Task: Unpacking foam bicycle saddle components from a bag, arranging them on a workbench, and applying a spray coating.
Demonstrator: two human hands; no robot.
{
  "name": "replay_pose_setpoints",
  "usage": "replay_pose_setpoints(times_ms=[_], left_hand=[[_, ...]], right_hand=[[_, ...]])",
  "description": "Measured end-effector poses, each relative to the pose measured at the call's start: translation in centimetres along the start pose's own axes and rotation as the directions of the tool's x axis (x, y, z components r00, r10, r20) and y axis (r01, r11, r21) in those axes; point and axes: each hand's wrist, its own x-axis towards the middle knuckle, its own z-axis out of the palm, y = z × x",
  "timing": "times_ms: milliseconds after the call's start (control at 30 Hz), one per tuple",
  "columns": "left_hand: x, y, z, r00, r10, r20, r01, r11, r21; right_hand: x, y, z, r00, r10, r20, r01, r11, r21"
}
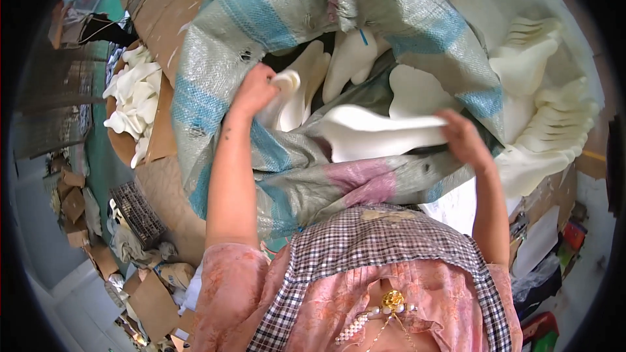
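Observation:
A large woven plastic sack (254, 13), grey-green with blue and pink stripes, stands wide open in front of me. Several white, insole-shaped foam pieces (352, 58) lie loosely inside it. My left hand (256, 90) is at the sack's left inner rim, its fingers closed around the edge of some curled white foam insoles (285, 101). On the right, my right hand (466, 140), somewhat blurred, grips the narrow end of one white foam insole (385, 132). That insole stretches leftward across the sack's mouth, above the near rim.
Stacked rows of cream foam insoles (554, 124) stand right of the sack. A cardboard box (160, 120) of white pieces sits at the left. A black plastic crate (137, 212) and flattened cardboard (153, 306) lie at the lower left.

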Motion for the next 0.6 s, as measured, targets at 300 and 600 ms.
replay_pose_setpoints(times_ms=[300, 600], left_hand=[[6.4, -2.5, 6.9, 0.996, -0.015, -0.085, 0.033, 0.977, 0.209], [6.3, -0.1, 5.8, 0.768, -0.28, 0.576, 0.463, 0.863, -0.199]], right_hand=[[3.3, 7.1, -4.9, 0.723, 0.621, -0.302, -0.449, 0.755, 0.478], [1.5, 6.8, 2.1, 0.553, 0.833, -0.001, -0.418, 0.279, 0.864]])
